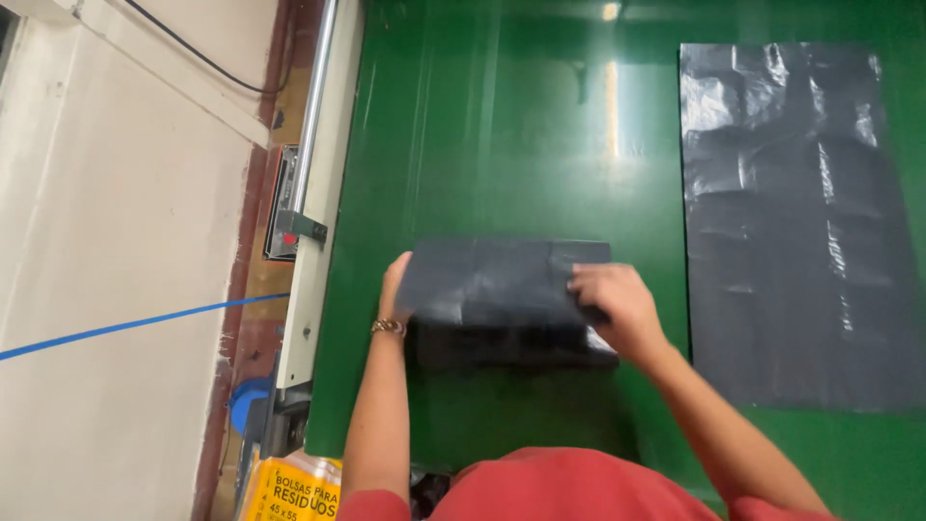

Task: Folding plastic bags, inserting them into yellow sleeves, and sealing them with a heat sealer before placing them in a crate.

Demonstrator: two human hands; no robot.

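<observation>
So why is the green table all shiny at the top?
Head view: ceiling light glares as pale streaks on the green table; the flat grey plastic bag glints along its wrinkles; a dark shadow lies under the folded bag held by the left hand and right hand; edges look slightly soft.

two dark plastic bags: one folded bag [497,280], one flat bag [796,222]; one yellow package [289,492]; two hands.
</observation>
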